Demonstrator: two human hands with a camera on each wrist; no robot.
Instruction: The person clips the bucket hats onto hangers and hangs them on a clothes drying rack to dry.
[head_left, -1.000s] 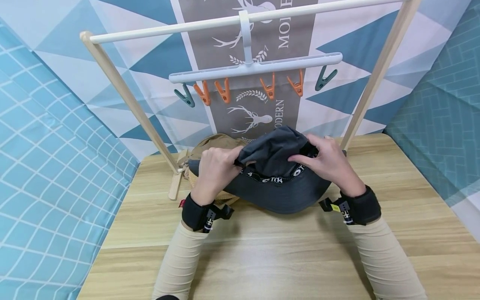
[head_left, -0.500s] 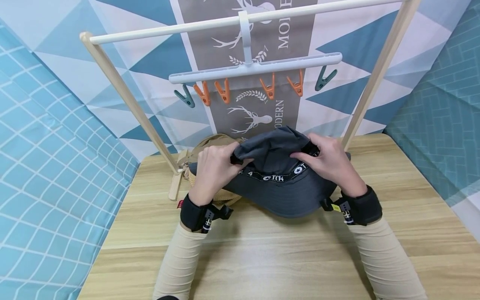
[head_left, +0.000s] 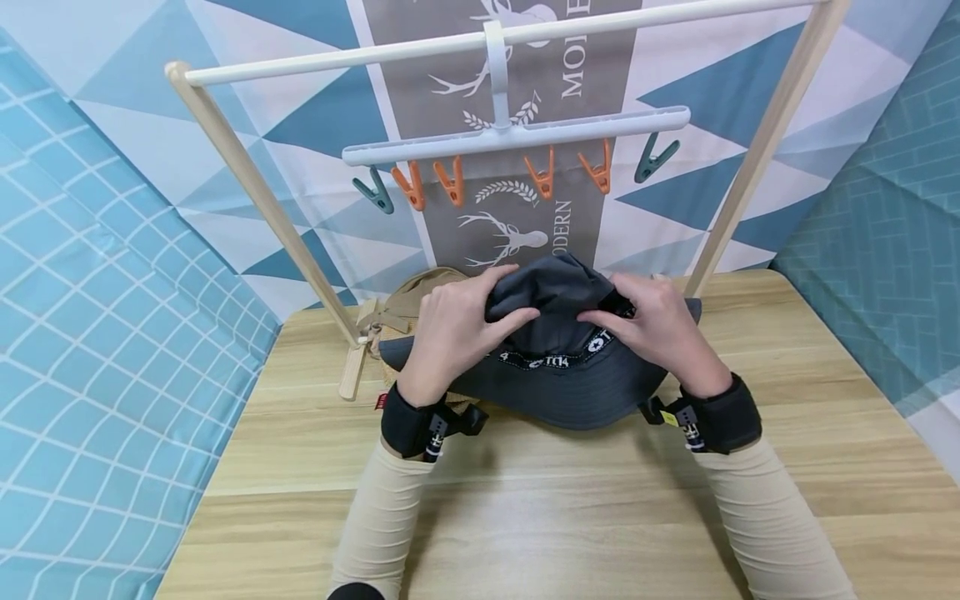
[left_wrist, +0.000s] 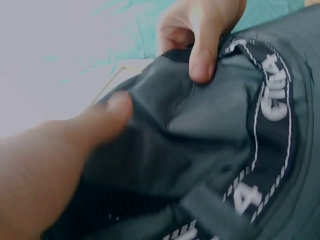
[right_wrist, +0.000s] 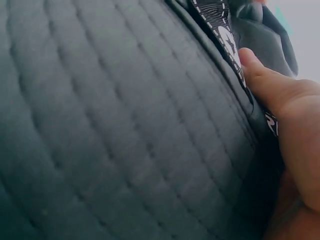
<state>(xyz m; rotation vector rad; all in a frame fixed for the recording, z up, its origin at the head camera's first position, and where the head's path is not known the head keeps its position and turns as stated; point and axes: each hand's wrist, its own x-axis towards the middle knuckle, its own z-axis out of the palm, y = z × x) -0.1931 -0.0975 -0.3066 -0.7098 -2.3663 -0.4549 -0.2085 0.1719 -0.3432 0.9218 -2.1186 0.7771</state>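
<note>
A dark grey bucket hat is held up over the table, its brim towards me and its inside showing. A black sweatband with white lettering runs round the inner edge. My left hand grips the crown on its left side, thumb on the inner cloth and fingers behind. On the other side my right hand pinches the crown edge, its thumb lying inside by the sweatband. The right hand's fingers are mostly hidden behind the cloth. Stitched rows of the brim fill most of the right wrist view.
A wooden rack with a white rail stands at the back. From it hangs a white hanger with several orange and green clips. Behind the left hand lies a tan hat-like cloth item, partly hidden, on the wooden table.
My left hand has shifted right and further onto the crown, its thumb now extended over the inner cloth. The right hand keeps its hold with little movement.
</note>
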